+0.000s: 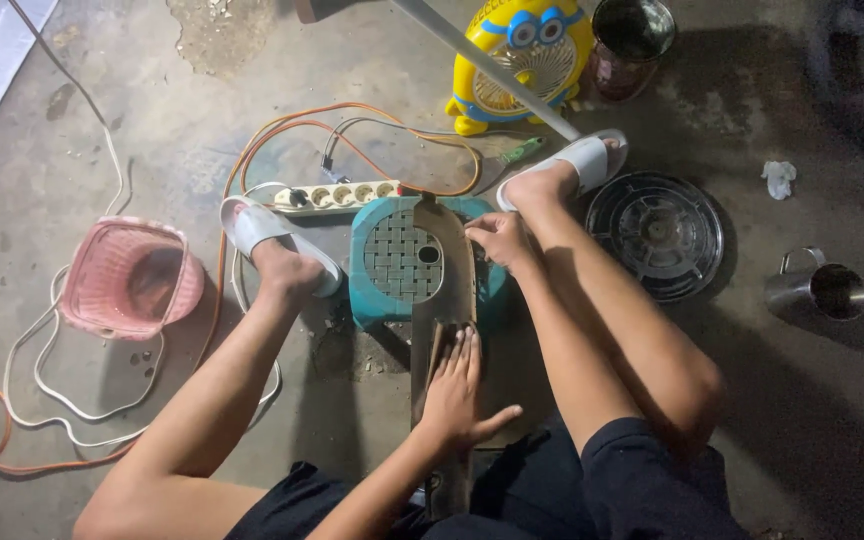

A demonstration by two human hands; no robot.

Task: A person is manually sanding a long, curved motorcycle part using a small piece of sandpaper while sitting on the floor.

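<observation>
A long, dark, flat blade [449,265] lies lengthwise over a teal plastic stool [377,290] with a woven top, pointing away from me. My left hand [455,388] presses flat, fingers stretched out, on a brown sheet [440,345] that lies on the blade's near part. My right hand [499,238] grips the blade's right edge near its far end, over the stool. My bare legs flank the stool, with both feet in white slippers on the concrete floor.
A white power strip [337,195] with orange and white cables lies beyond the stool. A pink basket [127,275] is at the left. A yellow toy-shaped fan [522,60], a dark can [632,35], a round metal grille [657,235] and a steel mug [817,290] are at the right.
</observation>
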